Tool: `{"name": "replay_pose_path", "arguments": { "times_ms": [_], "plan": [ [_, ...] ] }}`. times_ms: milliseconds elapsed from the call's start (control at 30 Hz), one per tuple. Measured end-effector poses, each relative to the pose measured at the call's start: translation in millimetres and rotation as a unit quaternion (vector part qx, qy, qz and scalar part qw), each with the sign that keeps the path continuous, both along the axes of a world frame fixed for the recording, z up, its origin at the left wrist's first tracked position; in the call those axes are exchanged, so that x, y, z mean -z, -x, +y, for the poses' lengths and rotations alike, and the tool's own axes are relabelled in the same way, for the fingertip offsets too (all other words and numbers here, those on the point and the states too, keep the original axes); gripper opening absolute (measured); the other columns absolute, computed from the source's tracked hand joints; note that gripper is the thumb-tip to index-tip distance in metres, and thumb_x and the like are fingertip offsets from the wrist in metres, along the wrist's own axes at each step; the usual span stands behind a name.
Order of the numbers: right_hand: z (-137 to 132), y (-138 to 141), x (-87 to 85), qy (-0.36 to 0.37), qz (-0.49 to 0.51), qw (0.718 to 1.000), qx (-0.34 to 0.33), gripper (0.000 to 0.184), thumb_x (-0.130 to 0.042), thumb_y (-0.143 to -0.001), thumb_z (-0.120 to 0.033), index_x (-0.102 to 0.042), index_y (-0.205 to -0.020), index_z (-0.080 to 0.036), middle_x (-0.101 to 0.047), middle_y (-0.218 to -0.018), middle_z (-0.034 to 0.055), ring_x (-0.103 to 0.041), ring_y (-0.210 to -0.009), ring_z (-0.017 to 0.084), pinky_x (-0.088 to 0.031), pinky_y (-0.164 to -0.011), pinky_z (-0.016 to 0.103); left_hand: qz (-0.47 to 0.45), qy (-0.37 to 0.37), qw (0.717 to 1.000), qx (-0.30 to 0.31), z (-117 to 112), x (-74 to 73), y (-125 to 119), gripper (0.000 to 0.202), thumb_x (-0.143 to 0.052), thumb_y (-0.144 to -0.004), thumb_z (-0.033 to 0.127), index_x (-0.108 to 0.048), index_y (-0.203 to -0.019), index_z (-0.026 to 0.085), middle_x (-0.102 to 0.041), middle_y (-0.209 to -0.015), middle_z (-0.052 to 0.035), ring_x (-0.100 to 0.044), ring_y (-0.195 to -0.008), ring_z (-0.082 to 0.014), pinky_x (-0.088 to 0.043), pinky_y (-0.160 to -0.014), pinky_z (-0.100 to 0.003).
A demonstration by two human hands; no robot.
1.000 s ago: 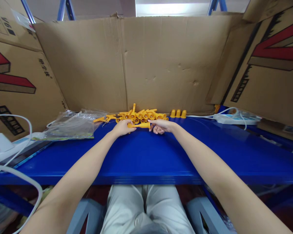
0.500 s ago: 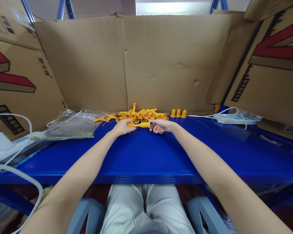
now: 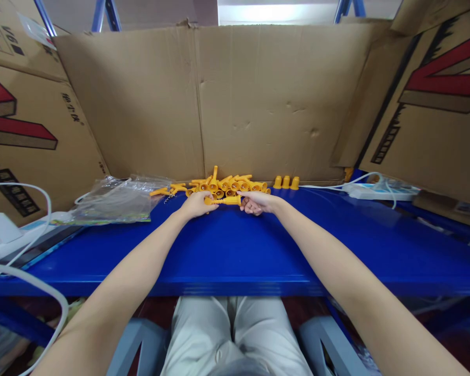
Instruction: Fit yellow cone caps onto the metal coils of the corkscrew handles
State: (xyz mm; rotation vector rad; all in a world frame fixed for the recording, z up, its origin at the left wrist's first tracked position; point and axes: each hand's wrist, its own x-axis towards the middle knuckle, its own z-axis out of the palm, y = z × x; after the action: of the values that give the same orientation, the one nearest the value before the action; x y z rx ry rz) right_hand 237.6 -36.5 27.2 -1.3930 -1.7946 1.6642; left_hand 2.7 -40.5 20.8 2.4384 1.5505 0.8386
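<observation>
A yellow plastic piece (image 3: 226, 200), with a thin ribbed stem and a wider cup-like end, lies level between my two hands. My left hand (image 3: 198, 205) is closed round its left end, partly covering it. The wider right end is pinched by my right hand (image 3: 257, 202), thumb and forefinger on it and the other fingers curled. Just behind the hands lies a heap of similar yellow plastic pieces (image 3: 235, 185), several with open cup ends facing me. A few of them are partly hidden by my fingers.
Three yellow cups (image 3: 285, 182) stand upside down in a row right of the heap. A clear plastic bag (image 3: 113, 203) lies at left, and white power strips (image 3: 379, 191) with cables flank the blue table (image 3: 235, 250). Cardboard walls (image 3: 274, 104) enclose the back and sides.
</observation>
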Motion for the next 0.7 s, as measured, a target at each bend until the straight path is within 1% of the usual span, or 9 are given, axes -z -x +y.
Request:
{"name": "replay_pose_path", "arguments": {
  "times_ms": [133, 233, 333, 700],
  "plan": [
    [0.2, 1.3, -0.2, 0.023, -0.001, 0.999, 0.044, 0.056, -0.024, -0.096, -0.061, -0.049, -0.072, -0.017, -0.046, -0.041, -0.0027, -0.024, -0.026, 0.003, -0.018, -0.025, 0.014, 0.002, 0.004, 1.0, -0.005, 0.1, -0.3, 0.0, 0.027, -0.069, -0.064, 0.042, -0.063, -0.077, 0.018, -0.052, -0.056, 0.004, -0.047, -0.057, -0.0127, -0.029, -0.054, -0.024],
    [-0.3, 2.5, -1.0, 0.028, 0.006, 0.998, 0.05, 0.056, -0.027, -0.095, -0.063, -0.048, -0.071, -0.017, -0.045, -0.04, -0.0031, -0.025, -0.025, 0.003, -0.018, -0.025, 0.014, 0.002, 0.014, 1.0, -0.012, -0.9, -1.0, -0.5, 0.028, -0.068, -0.064, 0.042, -0.063, -0.078, 0.018, -0.053, -0.057, 0.0033, -0.048, -0.057, -0.0137, -0.029, -0.056, -0.025],
    [-1.0, 3.6, -1.5, 0.028, 0.002, 0.998, 0.059, 0.056, -0.026, -0.096, -0.061, -0.049, -0.071, -0.017, -0.044, -0.04, -0.0034, -0.025, -0.026, 0.004, -0.017, -0.025, 0.014, 0.0, 0.024, 1.0, -0.013, -2.2, -1.9, -0.8, 0.027, -0.068, -0.065, 0.041, -0.063, -0.08, 0.018, -0.052, -0.057, 0.0031, -0.047, -0.057, -0.0139, -0.028, -0.057, -0.026],
    [-7.8, 7.6, -7.5, 0.029, -0.002, 0.997, 0.07, 0.055, -0.024, -0.097, -0.059, -0.046, -0.069, -0.018, -0.041, -0.037, -0.0042, -0.022, -0.024, 0.003, -0.016, -0.025, 0.014, -0.007, 0.008, 1.0, -0.016, -2.7, -1.7, -0.6, 0.027, -0.068, -0.065, 0.042, -0.062, -0.079, 0.018, -0.054, -0.06, 0.0024, -0.049, -0.061, -0.015, -0.03, -0.058, -0.026]
  ]
}}
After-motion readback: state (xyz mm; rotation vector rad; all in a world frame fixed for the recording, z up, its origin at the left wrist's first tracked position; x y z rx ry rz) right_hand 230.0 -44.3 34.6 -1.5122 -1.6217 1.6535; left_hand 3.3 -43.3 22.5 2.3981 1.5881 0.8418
